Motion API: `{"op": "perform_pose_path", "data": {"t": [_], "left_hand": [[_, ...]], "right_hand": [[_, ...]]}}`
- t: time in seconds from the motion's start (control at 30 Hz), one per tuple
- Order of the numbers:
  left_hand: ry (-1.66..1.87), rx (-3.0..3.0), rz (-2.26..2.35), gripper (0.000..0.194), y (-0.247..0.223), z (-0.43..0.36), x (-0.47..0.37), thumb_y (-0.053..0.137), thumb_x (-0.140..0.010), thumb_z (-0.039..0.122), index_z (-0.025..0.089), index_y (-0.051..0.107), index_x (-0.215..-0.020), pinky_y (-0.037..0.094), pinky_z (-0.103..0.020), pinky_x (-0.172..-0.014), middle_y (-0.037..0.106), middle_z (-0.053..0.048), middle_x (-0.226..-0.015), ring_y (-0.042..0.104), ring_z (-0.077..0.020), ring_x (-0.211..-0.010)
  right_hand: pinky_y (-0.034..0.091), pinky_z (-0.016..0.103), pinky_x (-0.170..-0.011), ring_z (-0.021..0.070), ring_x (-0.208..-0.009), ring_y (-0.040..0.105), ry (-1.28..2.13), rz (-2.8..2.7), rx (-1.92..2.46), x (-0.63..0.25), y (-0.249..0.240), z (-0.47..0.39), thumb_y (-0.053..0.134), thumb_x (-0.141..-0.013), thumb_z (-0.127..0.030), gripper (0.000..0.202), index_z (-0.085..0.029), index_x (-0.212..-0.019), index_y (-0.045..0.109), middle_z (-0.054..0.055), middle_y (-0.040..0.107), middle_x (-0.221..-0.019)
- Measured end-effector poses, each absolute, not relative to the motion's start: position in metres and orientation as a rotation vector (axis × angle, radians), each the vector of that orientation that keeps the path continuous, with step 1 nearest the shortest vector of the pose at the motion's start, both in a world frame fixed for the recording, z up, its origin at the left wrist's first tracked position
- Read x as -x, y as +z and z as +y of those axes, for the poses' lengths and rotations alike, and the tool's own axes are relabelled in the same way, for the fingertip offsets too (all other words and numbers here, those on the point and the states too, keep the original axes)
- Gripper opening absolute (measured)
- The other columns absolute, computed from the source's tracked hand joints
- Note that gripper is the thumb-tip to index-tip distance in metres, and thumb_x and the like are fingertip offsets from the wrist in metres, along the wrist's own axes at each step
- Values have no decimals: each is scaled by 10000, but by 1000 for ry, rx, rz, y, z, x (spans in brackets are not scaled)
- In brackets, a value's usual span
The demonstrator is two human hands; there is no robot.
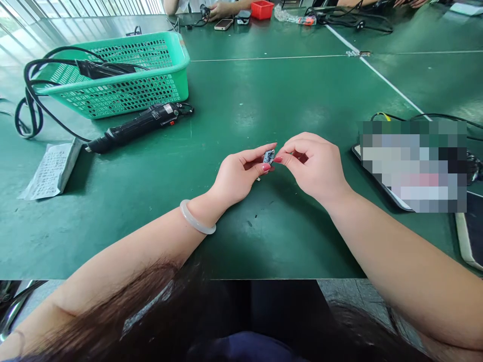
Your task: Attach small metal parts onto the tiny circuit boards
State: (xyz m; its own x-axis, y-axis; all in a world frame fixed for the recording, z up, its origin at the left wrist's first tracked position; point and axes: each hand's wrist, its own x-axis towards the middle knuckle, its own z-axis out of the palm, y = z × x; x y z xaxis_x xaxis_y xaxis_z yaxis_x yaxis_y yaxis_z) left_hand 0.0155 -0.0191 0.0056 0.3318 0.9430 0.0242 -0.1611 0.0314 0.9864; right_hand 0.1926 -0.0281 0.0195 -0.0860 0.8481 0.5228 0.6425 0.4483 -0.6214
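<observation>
A small dark part with fine silvery detail, perhaps a circuit board (269, 156), is pinched between the thumb and fingers of my left hand (237, 176). A pale bracelet circles that wrist. My right hand (315, 163) meets it from the right, thumb and forefinger pressed together at the part's edge. Whether the right fingertips hold something tiny of their own cannot be made out. Both hands are just above the green table (241, 236), near its front edge.
A black electric screwdriver (139, 125) lies before a green basket (124, 90) with cables. A paper-covered block (53, 168) stands left. At right are a blurred-out item (413, 166) and a phone-like device (471, 231). Across the table, other people's hands (222, 10) work near a red box (261, 9).
</observation>
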Motion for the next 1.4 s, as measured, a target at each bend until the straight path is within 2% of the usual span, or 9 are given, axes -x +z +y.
{"op": "perform_pose_path", "data": {"t": [0.37,0.57,0.73,0.9,1.03,1.23,1.4], "left_hand": [[1015,-1272,876,414,6,-19,-15,708,-805,63,248,776,-1169,539,-412,-988,784,-8,-989,719,-188,-935],[1007,-1314,844,483,5,-21,-16,706,-764,31,233,761,-1199,512,-434,-1080,787,-11,-1052,716,-189,-1012],[991,-1273,832,456,6,-22,-16,736,-770,85,210,753,-1209,501,-451,-1106,786,-31,-1090,709,-222,-1104],[982,-1284,838,446,8,-22,-14,767,-786,146,167,738,-1231,531,-420,-1060,792,-60,-1054,734,-207,-1018],[979,-1297,877,380,10,-22,-14,756,-829,206,144,743,-1203,573,-381,-974,792,-56,-932,744,-178,-906],[977,-1254,863,326,12,-21,-15,732,-840,143,128,746,-1166,594,-320,-876,779,-36,-827,744,-141,-809],[965,-1237,881,254,16,-20,-16,711,-838,92,120,756,-1087,599,-292,-828,787,-49,-849,744,-130,-791]], "right_hand": [[421,346,-599,160,-631,527,159,-1847,1280,-192,22,-31,707,-863,-283,178,-242,-690,694,35,704,-801],[417,352,-596,160,-614,520,150,-1841,1285,-192,23,-31,718,-857,-291,202,-243,-662,690,33,709,-785],[416,354,-600,163,-628,526,177,-1824,1287,-191,22,-31,729,-848,-287,199,-241,-657,699,34,696,-779],[419,340,-585,147,-605,513,157,-1836,1277,-191,21,-31,745,-832,-255,180,-233,-659,698,29,701,-776],[420,329,-561,138,-589,514,129,-1844,1245,-189,19,-31,737,-831,-242,161,-231,-672,709,23,709,-779],[445,323,-560,154,-636,567,230,-1812,1234,-189,17,-29,729,-837,-233,174,-234,-665,702,24,708,-769],[457,320,-572,155,-650,576,261,-1797,1234,-188,18,-29,726,-842,-229,182,-231,-662,699,26,711,-768]]}}
